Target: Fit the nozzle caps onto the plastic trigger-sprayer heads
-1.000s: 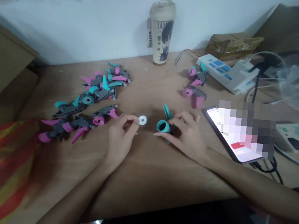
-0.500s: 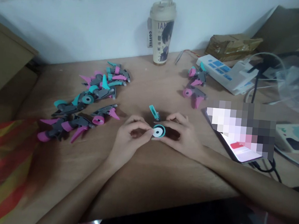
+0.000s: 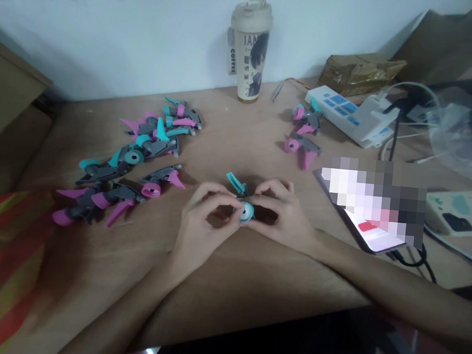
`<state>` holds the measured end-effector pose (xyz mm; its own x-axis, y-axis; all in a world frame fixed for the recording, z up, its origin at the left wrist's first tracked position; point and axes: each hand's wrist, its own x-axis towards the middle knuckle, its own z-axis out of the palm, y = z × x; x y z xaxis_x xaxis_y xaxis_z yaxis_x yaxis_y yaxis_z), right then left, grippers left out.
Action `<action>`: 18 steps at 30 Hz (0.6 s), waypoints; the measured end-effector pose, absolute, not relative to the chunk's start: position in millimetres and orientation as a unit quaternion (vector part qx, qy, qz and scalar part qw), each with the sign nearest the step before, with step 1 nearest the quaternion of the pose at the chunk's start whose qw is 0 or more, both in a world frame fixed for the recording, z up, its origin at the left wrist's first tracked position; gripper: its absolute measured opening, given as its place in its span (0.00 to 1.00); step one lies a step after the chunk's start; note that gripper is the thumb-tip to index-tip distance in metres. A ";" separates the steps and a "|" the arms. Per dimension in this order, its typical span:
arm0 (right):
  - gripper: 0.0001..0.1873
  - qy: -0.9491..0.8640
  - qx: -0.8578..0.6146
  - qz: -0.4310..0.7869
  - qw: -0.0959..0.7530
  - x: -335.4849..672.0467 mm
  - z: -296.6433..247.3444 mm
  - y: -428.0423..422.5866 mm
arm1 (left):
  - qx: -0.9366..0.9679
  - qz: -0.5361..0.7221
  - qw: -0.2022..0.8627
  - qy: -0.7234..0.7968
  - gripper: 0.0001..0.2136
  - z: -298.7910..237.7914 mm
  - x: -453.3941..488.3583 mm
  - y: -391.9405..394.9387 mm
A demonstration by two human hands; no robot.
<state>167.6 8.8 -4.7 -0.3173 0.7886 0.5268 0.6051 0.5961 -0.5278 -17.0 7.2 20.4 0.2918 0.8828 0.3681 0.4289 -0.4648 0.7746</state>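
Near the table's front, a trigger sprayer head (image 3: 237, 186) with a teal trigger is held between my two hands. Its round teal collar faces me, and a white disc (image 3: 245, 213) with a dark centre hole sits in the collar's mouth. My right hand (image 3: 285, 211) grips the sprayer head from the right, thumb below and fingers above. With thumb and index finger, my left hand (image 3: 210, 213) pinches at the left edge of the white disc. The sprayer's grey body is mostly hidden behind the fingers.
Several pink, teal and grey sprayer heads (image 3: 134, 157) lie at left; two more (image 3: 303, 144) are at right. A coffee tumbler (image 3: 250, 51) stands by the wall. Also at right are a power strip (image 3: 349, 112), a cardboard box (image 3: 358, 72) and a phone (image 3: 383, 242).
The teal trigger has tilted further left and the collar's face has turned a little. The disc and both hands keep their contact. The whole view has shifted slightly.
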 end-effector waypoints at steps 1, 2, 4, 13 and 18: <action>0.16 -0.804 -0.432 0.112 0.393 167.7 -5.0 8.9 | 0.764 0.404 0.266 0.428 0.05 20.7 -17.1 7.5; 0.15 -0.804 -0.431 0.107 0.395 167.9 -5.3 9.1 | 0.771 0.403 0.255 0.422 0.05 21.2 -17.2 7.8; 0.15 -0.804 -0.429 0.097 0.401 168.4 -6.1 9.4 | 0.783 0.400 0.234 0.414 0.06 22.2 -17.2 8.4; 0.15 -0.813 -0.414 0.042 0.406 171.0 -8.0 8.4 | 0.809 0.369 0.170 0.425 0.07 28.4 -17.0 6.8; 0.15 -0.810 -0.419 0.025 0.409 170.5 -6.3 7.3 | 0.796 0.369 0.144 0.459 0.04 28.5 -16.6 6.1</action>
<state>170.5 7.3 -6.3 -0.3137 0.7003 0.6412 0.6588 0.6469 -0.3842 -16.6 6.1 28.5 0.3076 0.8356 0.4552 0.6239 -0.5383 0.5665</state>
